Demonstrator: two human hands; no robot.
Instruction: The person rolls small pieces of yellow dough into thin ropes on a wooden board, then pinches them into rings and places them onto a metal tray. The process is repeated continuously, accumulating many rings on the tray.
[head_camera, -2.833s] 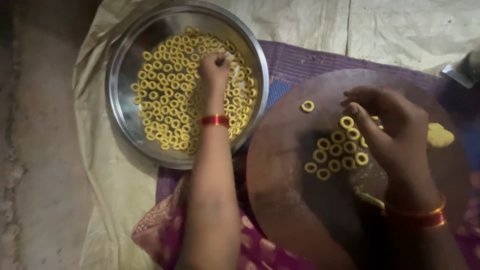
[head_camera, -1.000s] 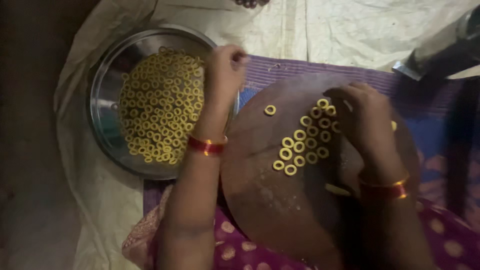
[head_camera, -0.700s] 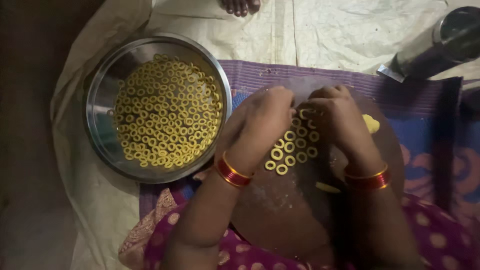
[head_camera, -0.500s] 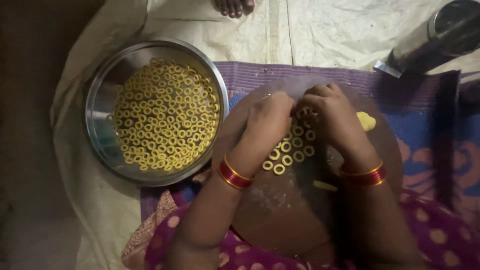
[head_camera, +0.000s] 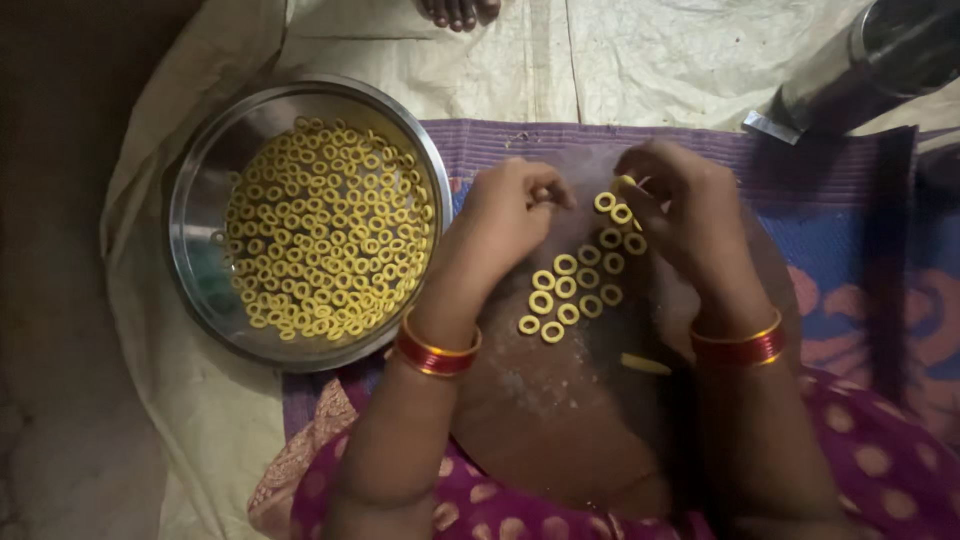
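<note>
At far left, a steel bowl (head_camera: 205, 215) holds many yellow dough rings (head_camera: 330, 230). The left hand (head_camera: 505, 220), fingers curled with nothing visible in them, rests on the round wooden board (head_camera: 560, 420) beside a cluster of rings (head_camera: 575, 285). The right hand (head_camera: 690, 215) pinches one ring (head_camera: 625, 183) at the cluster's far end.

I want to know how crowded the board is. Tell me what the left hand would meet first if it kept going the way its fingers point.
The left hand points right; its fingertips would probably first meet the right hand, which pinches a small yellow dough ring. Depth is unclear.
</note>
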